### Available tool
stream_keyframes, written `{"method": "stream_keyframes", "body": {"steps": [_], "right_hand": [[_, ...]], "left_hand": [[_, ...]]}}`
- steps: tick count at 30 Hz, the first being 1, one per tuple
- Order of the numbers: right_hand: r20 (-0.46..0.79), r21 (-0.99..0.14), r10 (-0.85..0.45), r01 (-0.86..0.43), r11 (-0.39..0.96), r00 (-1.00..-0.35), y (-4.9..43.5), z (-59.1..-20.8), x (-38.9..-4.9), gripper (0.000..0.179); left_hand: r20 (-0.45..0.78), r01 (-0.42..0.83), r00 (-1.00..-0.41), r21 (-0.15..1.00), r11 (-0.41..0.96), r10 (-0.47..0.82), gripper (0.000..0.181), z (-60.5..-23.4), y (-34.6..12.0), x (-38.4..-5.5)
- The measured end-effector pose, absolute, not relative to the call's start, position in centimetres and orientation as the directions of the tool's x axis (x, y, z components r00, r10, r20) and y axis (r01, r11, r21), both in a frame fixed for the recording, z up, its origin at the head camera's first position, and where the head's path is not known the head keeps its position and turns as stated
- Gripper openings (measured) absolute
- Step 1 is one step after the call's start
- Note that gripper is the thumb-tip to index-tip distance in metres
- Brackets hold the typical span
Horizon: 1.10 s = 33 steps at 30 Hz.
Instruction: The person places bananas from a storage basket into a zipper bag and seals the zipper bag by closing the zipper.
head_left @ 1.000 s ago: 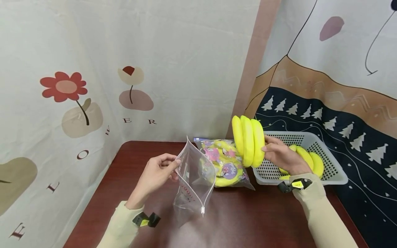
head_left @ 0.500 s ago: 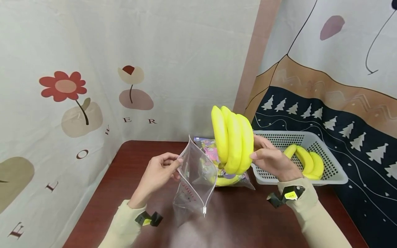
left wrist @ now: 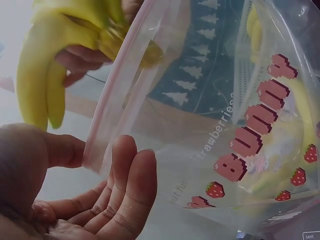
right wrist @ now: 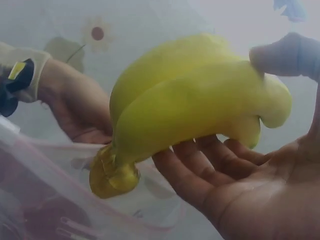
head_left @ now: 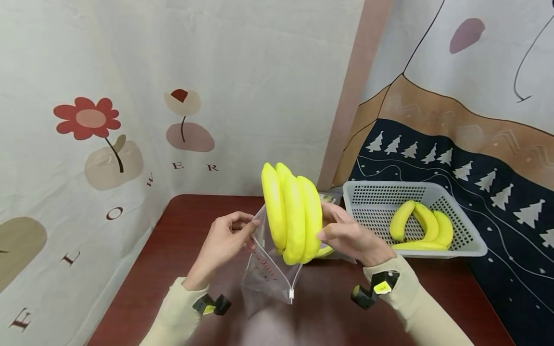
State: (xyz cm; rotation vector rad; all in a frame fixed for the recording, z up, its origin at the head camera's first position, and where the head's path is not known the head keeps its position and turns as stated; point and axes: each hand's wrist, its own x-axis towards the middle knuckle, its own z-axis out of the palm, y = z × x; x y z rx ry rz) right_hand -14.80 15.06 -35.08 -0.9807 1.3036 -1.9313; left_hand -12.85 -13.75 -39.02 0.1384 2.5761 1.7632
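My left hand [head_left: 225, 240] pinches the rim of a clear zip bag [head_left: 264, 288] between thumb and fingers. The bag stands with its mouth spread, and a white slider [head_left: 291, 294] sits at the near end of the zip. "Bunny" lettering and strawberries [left wrist: 300, 176] are printed on its side. My right hand [head_left: 352, 235] grips a bunch of yellow bananas [head_left: 296, 216] from the right, thumb on one side and fingers beneath. The bunch is over the bag's mouth, its gold-brown stem end [right wrist: 114, 172] pointing down toward the opening and overlapping the rim in the head view.
A grey perforated basket [head_left: 359, 190] with another bunch of bananas [head_left: 426, 223] stands at the right on the dark red table [head_left: 182, 226]. Behind my right hand a filled bag [head_left: 342, 254] lies mostly hidden. A printed cloth [head_left: 259, 96] hangs behind the table.
My right hand has carried the bananas leftward from beside the basket to over the clear bag's mouth. My left hand keeps its pinch on the rim almost in place.
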Motion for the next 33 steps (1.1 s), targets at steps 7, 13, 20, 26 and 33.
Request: {"method": "stream_keyframes", "body": {"steps": [7,13,20,26,33], "right_hand": [[0.072,-0.976,-0.762,0.111,-0.185,-0.644,13.8,-35.9,-14.8,0.062],[-0.084,-0.988,-0.692,0.151,-0.036,-0.717,12.5,-36.3,-14.9,0.075],[-0.139,-0.987,-0.636,0.058,0.147,-0.759,12.1,-36.8,-14.7,0.068],[-0.14,-0.912,-0.592,-0.129,0.389,-0.793,11.9,-36.8,-14.3,0.068],[-0.156,-0.816,-0.624,-0.256,0.519,-0.766,11.8,-36.7,-13.5,0.07]], "left_hand": [[0.052,0.081,-0.995,0.924,0.373,0.087,0.024,-38.7,-13.5,-12.5],[0.065,0.092,-0.994,0.937,0.336,0.091,0.016,-38.5,-13.1,-12.4],[0.066,0.086,-0.995,0.944,0.318,0.074,0.015,-38.5,-13.3,-12.4],[0.082,0.099,-0.995,0.942,0.322,0.064,0.015,-38.5,-13.7,-12.5],[0.137,0.136,-0.99,0.919,0.371,0.022,0.013,-38.9,-13.6,-12.5]]}}
